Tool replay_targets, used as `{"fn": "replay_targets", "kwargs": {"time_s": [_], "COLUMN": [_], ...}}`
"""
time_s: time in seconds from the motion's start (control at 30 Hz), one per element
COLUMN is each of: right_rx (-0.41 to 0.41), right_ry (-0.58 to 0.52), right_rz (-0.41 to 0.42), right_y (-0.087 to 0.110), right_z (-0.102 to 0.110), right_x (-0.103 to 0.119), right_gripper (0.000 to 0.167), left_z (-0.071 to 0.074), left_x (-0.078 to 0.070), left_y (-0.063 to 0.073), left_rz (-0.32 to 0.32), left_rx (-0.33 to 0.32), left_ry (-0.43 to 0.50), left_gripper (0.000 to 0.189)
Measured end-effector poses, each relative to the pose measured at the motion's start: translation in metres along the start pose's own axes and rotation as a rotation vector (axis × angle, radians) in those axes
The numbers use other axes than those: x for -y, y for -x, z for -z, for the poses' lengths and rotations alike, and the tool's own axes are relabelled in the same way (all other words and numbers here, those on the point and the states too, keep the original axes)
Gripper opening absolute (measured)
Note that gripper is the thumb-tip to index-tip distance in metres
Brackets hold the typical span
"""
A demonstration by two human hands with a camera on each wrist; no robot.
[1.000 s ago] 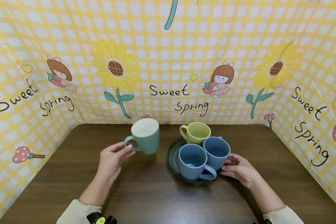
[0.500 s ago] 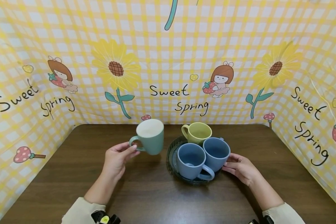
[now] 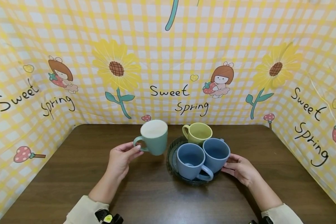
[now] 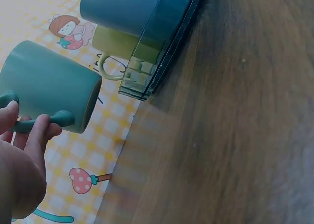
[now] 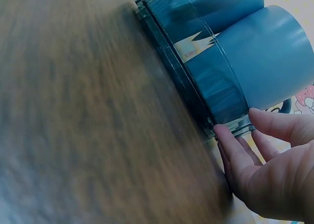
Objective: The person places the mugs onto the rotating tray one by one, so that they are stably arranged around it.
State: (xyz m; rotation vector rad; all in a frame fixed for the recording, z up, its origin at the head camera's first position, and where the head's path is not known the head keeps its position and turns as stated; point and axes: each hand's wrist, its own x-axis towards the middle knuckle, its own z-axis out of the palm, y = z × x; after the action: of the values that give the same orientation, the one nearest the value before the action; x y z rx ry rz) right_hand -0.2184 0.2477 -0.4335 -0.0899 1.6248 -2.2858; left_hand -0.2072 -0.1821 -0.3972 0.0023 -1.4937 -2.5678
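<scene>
My left hand (image 3: 122, 160) pinches the handle of a green mug (image 3: 158, 140) with a white inside and holds it upright above the table, just left of a round see-through glass tray (image 3: 172, 169). Three mugs stand in that tray: a blue mug (image 3: 189, 163) at the front with its handle to the right, a second blue mug (image 3: 217, 152) beside it, and a yellow-green mug (image 3: 199, 132) behind. At the tray's right side, my right hand (image 3: 240, 169) holds the edge; in the right wrist view its thumb (image 5: 267, 122) is at the rim and the fingers sit lower by the base.
The brown wooden table (image 3: 168, 205) runs back to a yellow checked cloth (image 3: 168, 56) printed with flowers and figures, which encloses it at the back and on both sides. Both sleeves (image 3: 85, 211) carry a wrist-worn device.
My left hand has carried the green mug to the right, closer to the tray. The tray and its mugs have shifted very slightly, with my right hand staying at the edge.
</scene>
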Motion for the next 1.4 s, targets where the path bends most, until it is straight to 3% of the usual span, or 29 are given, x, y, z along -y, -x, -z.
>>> {"fn": "replay_targets", "kwargs": {"time_s": [0.63,0.93,1.4], "right_rx": [-0.015,-0.035,-0.046], "right_ry": [0.007,0.016,0.026], "right_rz": [0.008,0.01,0.006], "right_y": [0.006,0.008,0.012], "right_z": [-0.005,-0.008,-0.011], "right_x": [0.0,-0.001,-0.002], "right_gripper": [0.039,0.039,0.029], "left_z": [-0.014,-0.019,-0.027], "left_x": [0.007,0.014,0.024], "left_y": [-0.002,-0.005,-0.009], "left_rz": [0.053,0.048,0.065], "left_rx": [-0.024,-0.006,-0.008], "left_ry": [-0.07,-0.054,-0.052], "left_gripper": [0.027,0.019,0.024]}}
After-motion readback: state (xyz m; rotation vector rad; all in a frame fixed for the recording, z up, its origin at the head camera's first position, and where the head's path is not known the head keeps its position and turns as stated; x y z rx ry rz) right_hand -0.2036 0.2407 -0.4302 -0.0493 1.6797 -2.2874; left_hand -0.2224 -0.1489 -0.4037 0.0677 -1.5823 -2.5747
